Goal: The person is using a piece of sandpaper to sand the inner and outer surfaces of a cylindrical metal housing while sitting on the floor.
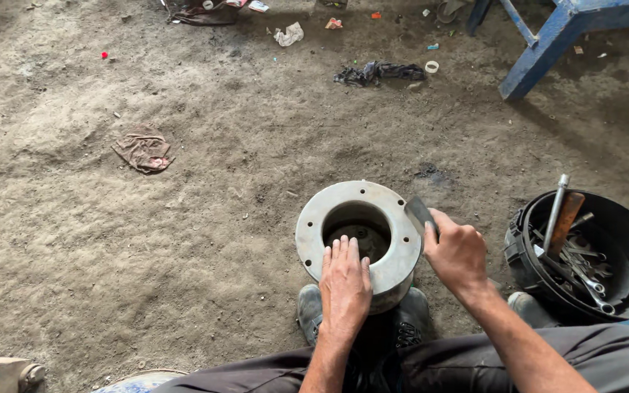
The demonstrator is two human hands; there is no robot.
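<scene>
A round grey metal flange (322, 211) with a hollow middle and bolt holes in its rim stands upright on the dirt floor, just ahead of my dark shoes (309, 313). My left hand (344, 285) lies flat on its near rim, fingers together and pointing into the bore. My right hand (457, 252) is at the flange's right rim, gripping a flat grey metal blade (418, 213) whose tip rests against the rim's edge.
A black tub (620, 233) holding several wrenches and a wooden-handled tool sits at the right. A blue metal frame (547, 36) stands at the back right. Rags (143, 149) and litter lie on the dirt floor (74, 240).
</scene>
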